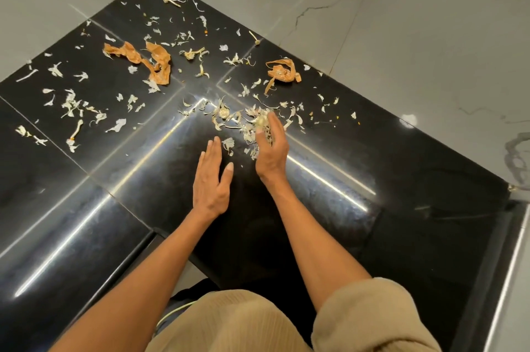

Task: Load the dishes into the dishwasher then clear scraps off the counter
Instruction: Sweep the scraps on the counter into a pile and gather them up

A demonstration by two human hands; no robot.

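From the head view I am looking down at a glossy black bench (149, 168) set into a corner, with grey-veined marble wall tiles (401, 36) closing it off on the far side and to the right. The near edge curves inward around my body, and the bare stretch of polished stone between that edge and the hands is the widest open room I have. At the far right a metal-trimmed ledge (513, 265) borders the bench.

My left hand (211, 179) lies flat on the stone with its fingers straight and together, thumb spread, holding nothing. My right hand (271, 148) stands on its edge just to the right, fingers loosely curved, resting against a heap of pale papery scraps (252, 125) (they look like garlic skins). Whether any of the heap is actually pinched I cannot tell.

The scraps are thin, whitish and curled, scattered over most of the far half of the bench, thickest at the right hand and thinner toward the left edge. Two crumpled orange peelings (155, 60) lie among them, one left of centre and one (282, 72) beyond the right hand.
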